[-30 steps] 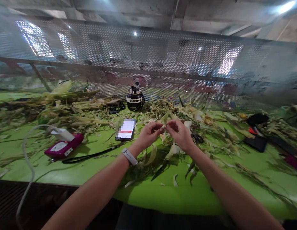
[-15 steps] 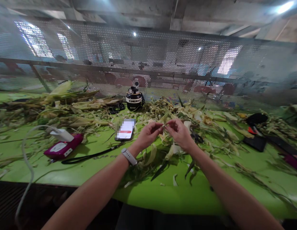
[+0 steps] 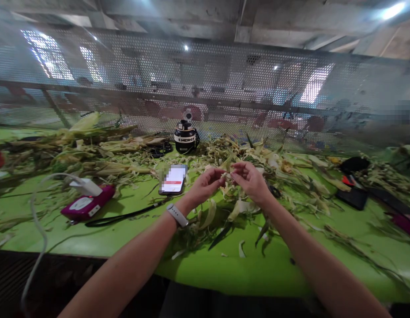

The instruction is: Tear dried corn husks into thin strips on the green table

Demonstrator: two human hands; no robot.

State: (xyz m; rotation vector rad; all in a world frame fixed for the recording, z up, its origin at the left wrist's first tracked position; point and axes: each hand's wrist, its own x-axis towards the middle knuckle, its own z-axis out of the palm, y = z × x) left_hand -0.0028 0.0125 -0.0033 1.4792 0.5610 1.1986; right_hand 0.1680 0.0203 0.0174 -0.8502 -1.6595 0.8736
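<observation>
My left hand (image 3: 207, 183) is closed in a pinch on a small pale strip of plant, which shows at its fingertips. Facing it at close range, my right hand (image 3: 250, 182) has its thumb and fingers curled together; whatever they hold is too small to make out. Both hands hover over a heap of corn husk scraps (image 3: 238, 210) on the bright green table (image 3: 257, 274). A curled pale husk piece (image 3: 209, 215) lies just below my left hand.
Left of my hands lie a lit phone (image 3: 173, 179), a black strap (image 3: 125, 215) and a magenta power block (image 3: 88, 204) with a white plug and cable. A black "ENERGY" jug (image 3: 185, 136) stands behind, before a perforated metal screen (image 3: 211, 75). More husks (image 3: 102, 145) cover the back left.
My right hand has shifted slightly to the right and its thumb and forefinger have parted a little. My left hand has barely moved. Something red has appeared at the far left edge.
</observation>
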